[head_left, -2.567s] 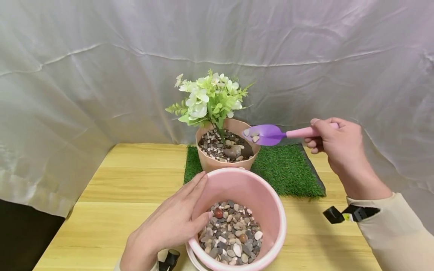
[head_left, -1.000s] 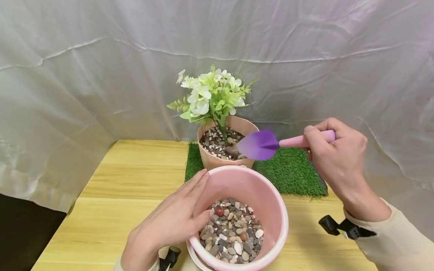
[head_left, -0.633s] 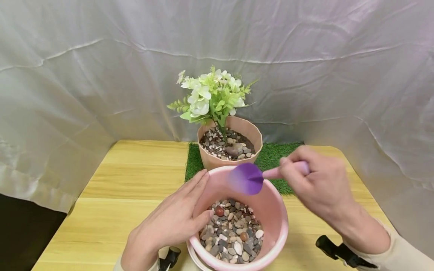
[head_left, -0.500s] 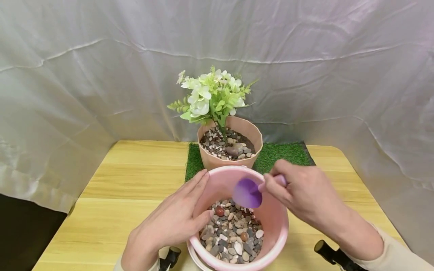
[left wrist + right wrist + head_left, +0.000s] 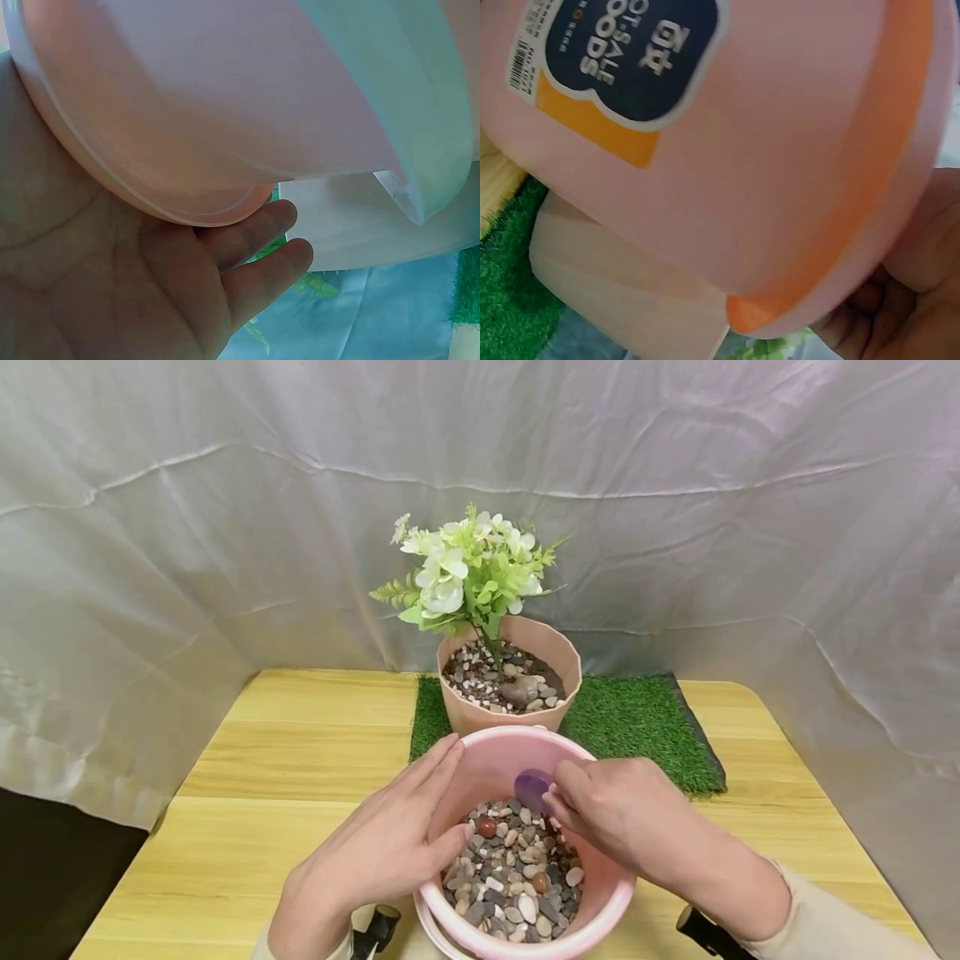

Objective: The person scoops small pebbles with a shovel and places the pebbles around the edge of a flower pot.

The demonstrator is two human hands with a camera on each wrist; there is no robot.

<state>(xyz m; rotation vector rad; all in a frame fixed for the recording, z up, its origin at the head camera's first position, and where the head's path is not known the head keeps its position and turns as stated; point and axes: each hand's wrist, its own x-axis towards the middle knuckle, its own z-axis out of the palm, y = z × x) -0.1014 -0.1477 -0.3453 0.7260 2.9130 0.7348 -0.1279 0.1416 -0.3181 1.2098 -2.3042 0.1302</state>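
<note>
A pink bucket (image 5: 626, 827) stands at the front of the table, pebbles (image 5: 517, 877) covering its bottom. My left hand (image 5: 382, 835) holds its left rim, the thumb inside and the fingers along the outside; the left wrist view shows the palm against the rim. My right hand (image 5: 637, 818) reaches over the right rim and grips a small purple trowel (image 5: 531, 789) with a pink handle. Most of the handle is hidden by the hand, and only part of the blade shows, close above the pebbles. Behind the bucket is a peach flowerpot (image 5: 510, 720) with white flowers (image 5: 442, 581).
Soil, small stones and one larger brown stone (image 5: 517, 692) fill the flowerpot. It stands on a green turf mat (image 5: 637, 727) on the wooden table (image 5: 300, 752). Grey cloth (image 5: 675, 527) hangs behind and at both sides. A label (image 5: 630, 60) is on the bucket's outside.
Pale stones lay on the trowel over the flowerpot; it was tipped there, and more stones now lie beside the brown stone. My right hand then brought the trowel down into the bucket. The left hand stayed.
</note>
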